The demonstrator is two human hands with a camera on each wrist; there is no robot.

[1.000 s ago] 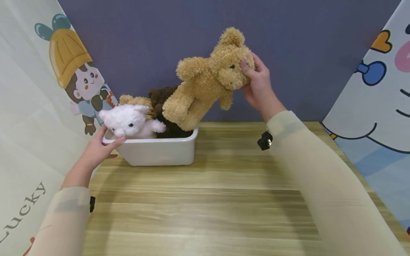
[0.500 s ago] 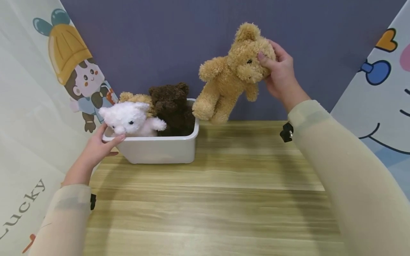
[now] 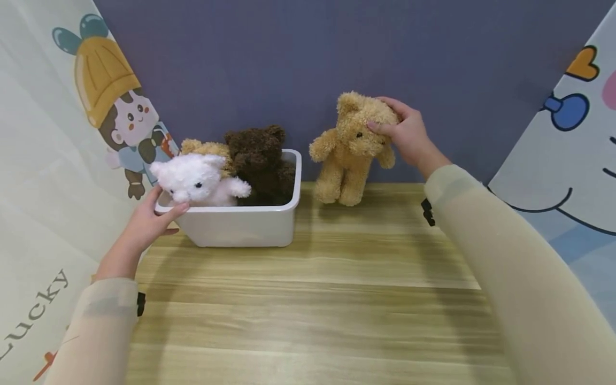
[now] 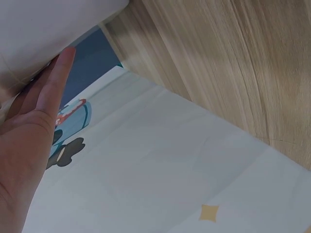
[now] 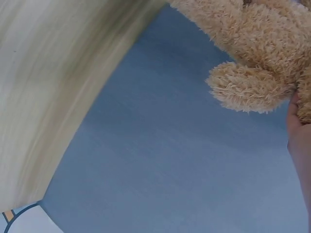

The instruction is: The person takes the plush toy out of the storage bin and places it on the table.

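Note:
My right hand [image 3: 411,133] grips the head of a light-brown teddy bear [image 3: 348,166], fingers behind it and thumb near its eye. The bear is nearly upright at the back of the table, right of the white bin [image 3: 240,227]; whether its feet touch the wood I cannot tell. In the right wrist view, one arm and the body of the bear [image 5: 265,43] show at the upper right. My left hand [image 3: 144,222] holds the bin's left front corner, thumb on the rim. The left wrist view shows its fingers [image 4: 51,90] along the bin's outside.
In the bin sit a white plush toy [image 3: 192,179], a dark brown teddy bear [image 3: 257,152] and a tan plush [image 3: 207,148] partly hidden behind the white one. A dark blue-grey wall [image 3: 298,64] stands behind the wooden table [image 3: 308,305]. Printed panels flank both sides.
The light-brown teddy bear has moved right, away from over the bin, and then down to the table's back, still in my right hand. The dark brown bear has come into view. My left hand stays put.

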